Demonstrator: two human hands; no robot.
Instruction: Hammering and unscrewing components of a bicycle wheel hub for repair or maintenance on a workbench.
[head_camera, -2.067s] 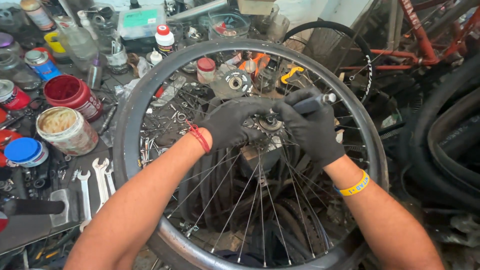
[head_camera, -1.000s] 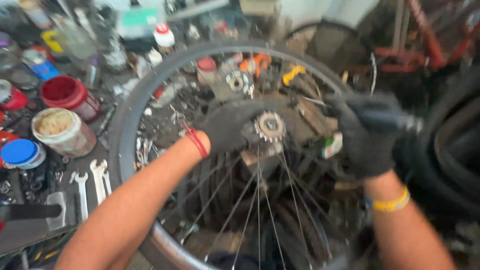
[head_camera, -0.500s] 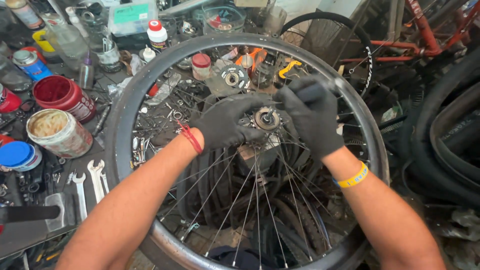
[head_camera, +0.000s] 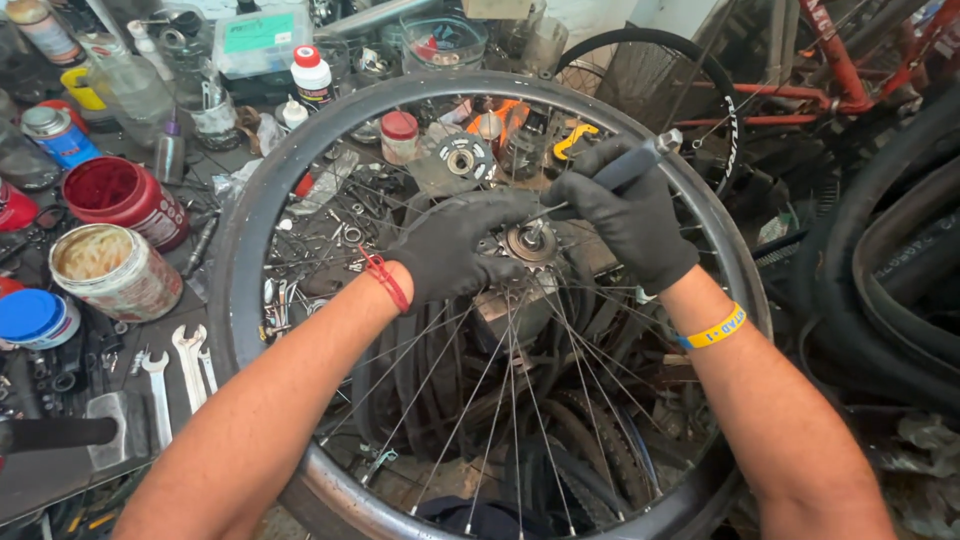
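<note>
Since half a second ago the right hand has tilted its tool lower, tip at the sprocket, grip closed around the handle; the left hand has its grip closed on the hub beside it. If the tip slips off the greasy sprocket, it could jab the left glove or bend a spoke. Dark-rimmed and thin-spoked, the wheel lies flat over the cluttered table's right edge.

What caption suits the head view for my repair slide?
Gloved left hand steadies the sprocket of a spoked wheel; right hand applies a screwdriver.
</note>
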